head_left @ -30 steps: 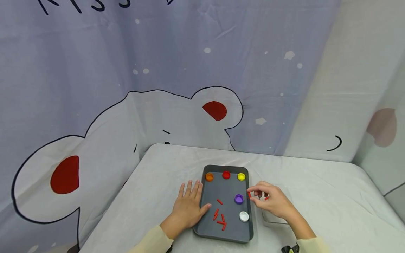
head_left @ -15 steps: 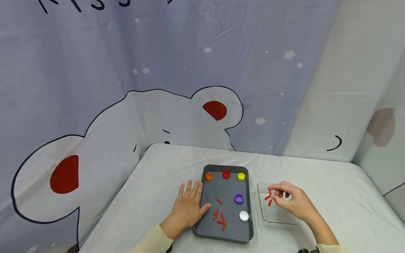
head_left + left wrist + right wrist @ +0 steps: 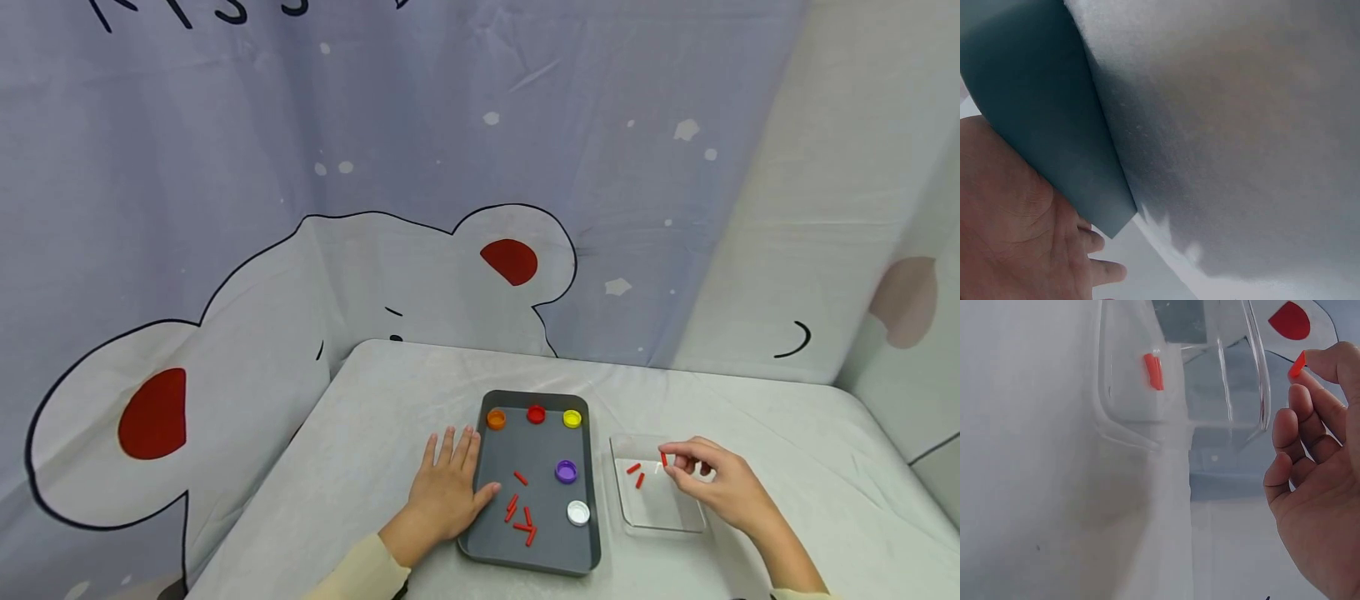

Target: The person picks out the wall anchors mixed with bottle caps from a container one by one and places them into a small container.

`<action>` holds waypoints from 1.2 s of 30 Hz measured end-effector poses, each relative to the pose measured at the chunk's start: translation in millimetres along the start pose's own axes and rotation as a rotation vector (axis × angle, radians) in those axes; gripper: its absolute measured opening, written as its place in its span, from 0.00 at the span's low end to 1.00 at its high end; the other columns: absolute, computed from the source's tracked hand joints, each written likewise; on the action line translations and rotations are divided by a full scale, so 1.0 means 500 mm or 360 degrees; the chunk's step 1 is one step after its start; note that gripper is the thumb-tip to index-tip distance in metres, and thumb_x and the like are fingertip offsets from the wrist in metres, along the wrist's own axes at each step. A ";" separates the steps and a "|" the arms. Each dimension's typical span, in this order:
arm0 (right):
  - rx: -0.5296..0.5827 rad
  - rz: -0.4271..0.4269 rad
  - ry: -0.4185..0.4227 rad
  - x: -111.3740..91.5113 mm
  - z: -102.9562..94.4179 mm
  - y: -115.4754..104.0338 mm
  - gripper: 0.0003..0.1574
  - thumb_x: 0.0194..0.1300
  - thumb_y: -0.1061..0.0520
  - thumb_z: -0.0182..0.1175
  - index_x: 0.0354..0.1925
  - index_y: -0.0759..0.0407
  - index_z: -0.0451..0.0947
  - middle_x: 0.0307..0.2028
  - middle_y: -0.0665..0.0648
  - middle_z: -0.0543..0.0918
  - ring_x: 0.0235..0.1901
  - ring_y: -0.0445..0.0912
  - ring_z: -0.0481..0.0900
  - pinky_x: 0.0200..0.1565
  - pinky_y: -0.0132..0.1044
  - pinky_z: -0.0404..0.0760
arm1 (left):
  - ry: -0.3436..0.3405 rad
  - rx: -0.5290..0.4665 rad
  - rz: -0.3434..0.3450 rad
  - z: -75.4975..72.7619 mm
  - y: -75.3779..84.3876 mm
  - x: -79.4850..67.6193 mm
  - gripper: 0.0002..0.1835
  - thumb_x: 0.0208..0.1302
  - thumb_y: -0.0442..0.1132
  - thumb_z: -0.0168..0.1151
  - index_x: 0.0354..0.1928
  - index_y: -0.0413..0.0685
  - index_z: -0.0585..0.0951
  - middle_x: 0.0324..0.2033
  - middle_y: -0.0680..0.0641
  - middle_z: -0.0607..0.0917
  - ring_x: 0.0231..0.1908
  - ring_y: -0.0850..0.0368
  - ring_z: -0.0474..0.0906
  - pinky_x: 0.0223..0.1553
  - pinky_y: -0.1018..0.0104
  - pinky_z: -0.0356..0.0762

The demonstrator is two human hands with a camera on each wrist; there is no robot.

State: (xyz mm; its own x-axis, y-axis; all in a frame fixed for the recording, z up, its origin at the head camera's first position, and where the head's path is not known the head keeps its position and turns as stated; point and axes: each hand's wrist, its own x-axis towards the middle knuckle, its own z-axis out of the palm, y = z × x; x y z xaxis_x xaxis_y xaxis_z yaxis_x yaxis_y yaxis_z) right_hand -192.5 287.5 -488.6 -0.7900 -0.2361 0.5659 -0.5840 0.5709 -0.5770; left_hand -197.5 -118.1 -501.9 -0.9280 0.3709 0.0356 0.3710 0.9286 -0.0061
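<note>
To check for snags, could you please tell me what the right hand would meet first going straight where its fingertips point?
Probably the left wall of the clear, squarish plastic box, as the right hand points leftward; its height is unclear, so it may pass over toward the gray rectangular tray.

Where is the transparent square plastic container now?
In the head view, the container lies on white cloth, right of the grey rectangular tray, near the right hand.
</note>
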 end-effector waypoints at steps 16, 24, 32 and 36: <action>0.0064 -0.0002 -0.0104 0.020 0.016 -0.014 0.22 0.56 0.71 0.71 0.49 0.56 0.87 0.30 0.41 0.79 0.32 0.35 0.74 0.34 0.31 0.70 | -0.0014 0.0029 -0.0005 0.002 -0.002 0.001 0.44 0.75 0.68 0.42 0.78 0.41 0.58 0.78 0.41 0.58 0.77 0.38 0.51 0.75 0.39 0.45; 0.0208 -0.0113 -0.0425 0.077 0.072 -0.059 0.21 0.61 0.66 0.69 0.53 0.56 0.85 0.34 0.47 0.81 0.33 0.42 0.76 0.34 0.36 0.75 | -0.0017 0.0026 -0.0009 0.003 0.000 0.003 0.45 0.75 0.68 0.40 0.79 0.41 0.57 0.78 0.41 0.57 0.77 0.37 0.50 0.75 0.39 0.44; 0.0244 -0.0030 -0.0819 0.128 0.141 -0.084 0.21 0.65 0.57 0.69 0.56 0.60 0.83 0.40 0.56 0.83 0.39 0.48 0.79 0.41 0.38 0.79 | -0.0018 0.0044 -0.0010 0.000 0.001 0.001 0.45 0.75 0.68 0.41 0.79 0.41 0.58 0.78 0.42 0.58 0.77 0.38 0.51 0.75 0.39 0.46; 0.0233 -0.0017 -0.0975 0.148 0.176 -0.092 0.21 0.66 0.55 0.69 0.57 0.56 0.84 0.43 0.57 0.83 0.40 0.49 0.79 0.42 0.39 0.80 | -0.0011 0.0046 -0.0017 0.000 0.002 0.001 0.45 0.75 0.68 0.43 0.78 0.41 0.58 0.78 0.42 0.59 0.77 0.38 0.52 0.75 0.40 0.46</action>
State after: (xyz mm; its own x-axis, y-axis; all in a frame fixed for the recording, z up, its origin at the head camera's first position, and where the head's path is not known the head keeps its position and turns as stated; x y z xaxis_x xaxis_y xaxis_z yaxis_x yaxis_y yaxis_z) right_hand -240.8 174.4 -472.1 -0.7224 -0.6734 0.1569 -0.5775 0.4629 -0.6724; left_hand -197.4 -117.1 -502.0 -0.9322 0.3608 0.0291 0.3598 0.9324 -0.0344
